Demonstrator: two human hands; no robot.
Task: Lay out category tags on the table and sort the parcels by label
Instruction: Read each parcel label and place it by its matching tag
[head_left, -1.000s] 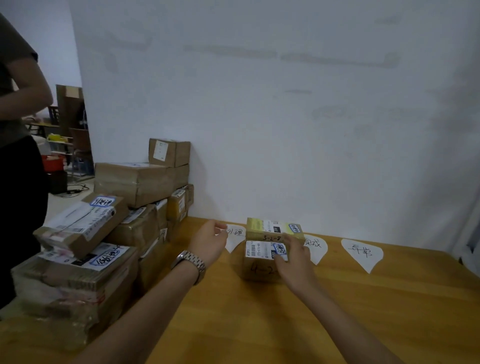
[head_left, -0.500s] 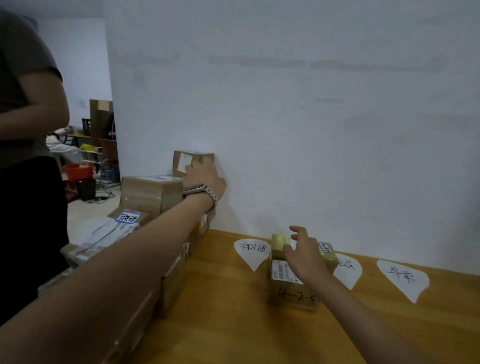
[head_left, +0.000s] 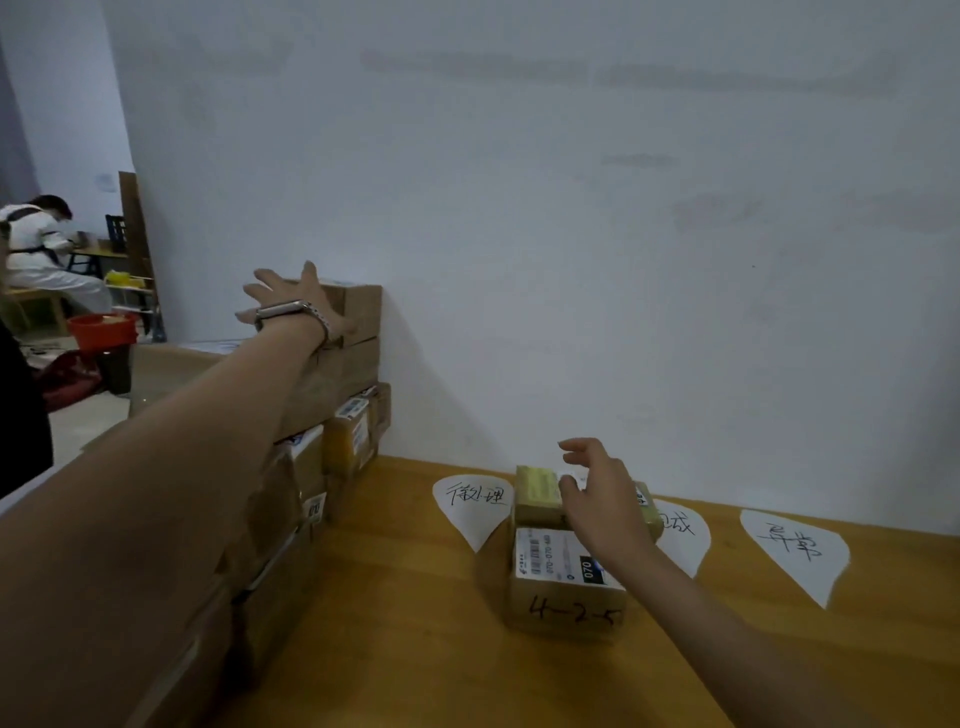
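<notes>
Three white paper tags (head_left: 795, 551) lie along the far edge of the wooden tabletop (head_left: 415, 649).

Two parcels are sorted beside the left tag (head_left: 470, 506): a brown cardboard box marked 4-2-5 (head_left: 563, 582), with a yellow-taped box (head_left: 540, 493) behind it.

The big stack of brown parcels (head_left: 332, 415) at far left looks unsorted.

The left hand (head_left: 296, 306) lies splayed flat on the stack's small top box (head_left: 358, 312), gripping nothing. The right hand (head_left: 602, 499) hangs loosely open and empty over the sorted pair.

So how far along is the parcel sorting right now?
Done: left tag, middle tag and right tag lie on the table; the 4-2-5 box and yellowish box sit between the first two. In hand: the left hand touches the pile's top box, the right hand is at the yellowish box. Left: the stacked pile.
</notes>
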